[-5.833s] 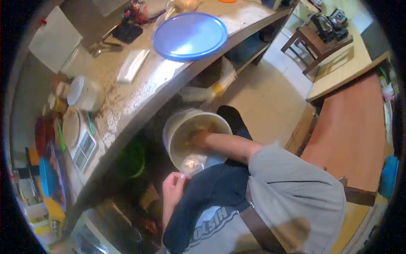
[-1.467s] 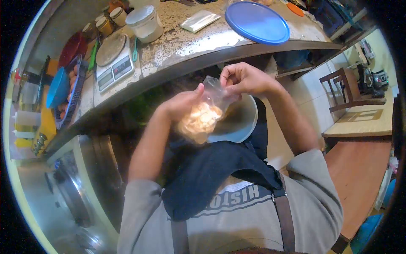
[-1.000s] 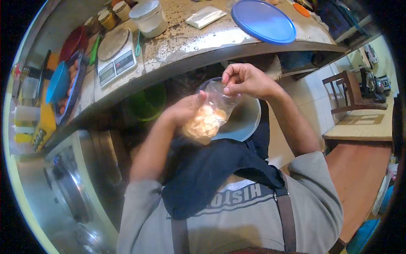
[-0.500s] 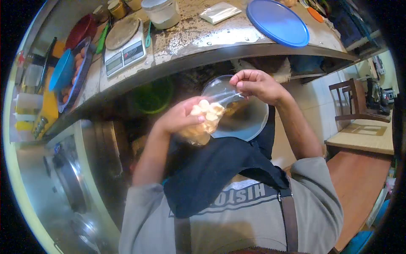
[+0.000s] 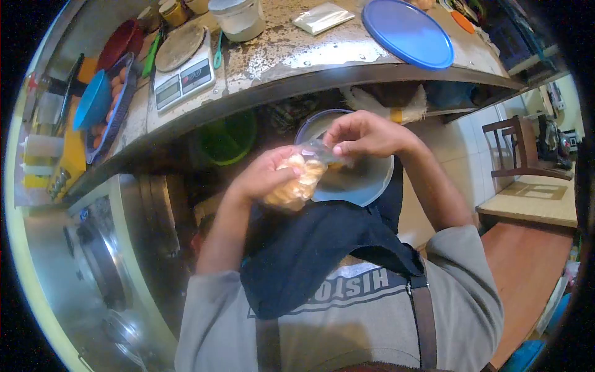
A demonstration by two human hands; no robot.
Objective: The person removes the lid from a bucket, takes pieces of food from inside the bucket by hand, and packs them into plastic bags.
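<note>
A clear plastic bag [image 5: 300, 181] of pale, chip-like pieces hangs above my lap, tilted over the left side of a round bucket. My left hand [image 5: 268, 175] is wrapped round the filled part, its thumb lying across the front. The fingers of my right hand [image 5: 362, 135] pinch the bag's gathered upper end. Beneath my right hand is the wide bucket [image 5: 372, 186], held between my legs; its contents are mostly hidden by my hands and shadow. A dark cloth [image 5: 310, 248] lies over my front.
On the counter [image 5: 273, 62] are a blue lid [image 5: 409, 34], a kitchen scale [image 5: 186, 84], a white tub [image 5: 238, 20], a packet of plastic [image 5: 323, 18] and a tray of eggs [image 5: 111, 111]. A green basin [image 5: 228, 137] is under the counter. At right stands a wooden chair [image 5: 520, 146].
My right hand has moved down and left, closer to my left hand, and the bag's stretched neck is now bunched. Earlier, my right hand was inside the bucket.
</note>
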